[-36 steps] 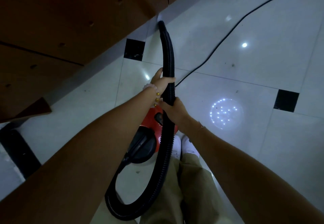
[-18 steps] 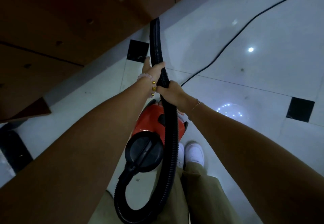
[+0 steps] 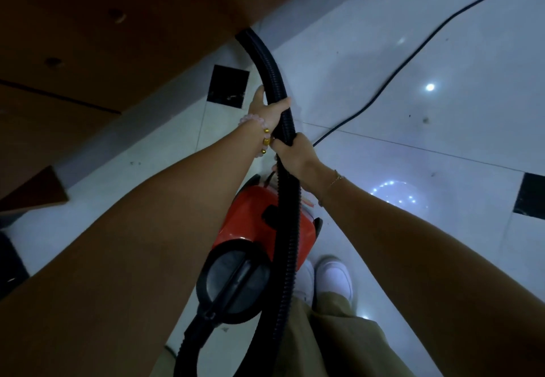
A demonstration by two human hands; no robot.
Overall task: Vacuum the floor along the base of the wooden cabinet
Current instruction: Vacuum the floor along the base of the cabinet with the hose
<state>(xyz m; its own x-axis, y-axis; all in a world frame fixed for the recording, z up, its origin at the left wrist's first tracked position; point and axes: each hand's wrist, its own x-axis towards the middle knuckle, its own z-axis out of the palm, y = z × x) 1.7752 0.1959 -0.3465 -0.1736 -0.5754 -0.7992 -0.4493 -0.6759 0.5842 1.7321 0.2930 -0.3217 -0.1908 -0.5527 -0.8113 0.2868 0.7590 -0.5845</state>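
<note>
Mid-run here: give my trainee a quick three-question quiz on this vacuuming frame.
1. True or false: both hands grip the black hose.
2. Which hand is nearer the hose tip by the wooden cabinet: A) left hand B) right hand?
3. Fill in: the red vacuum body sits on the floor beside the person's white ____.

Key: 1 true. 2 A. 3 shoes.
</note>
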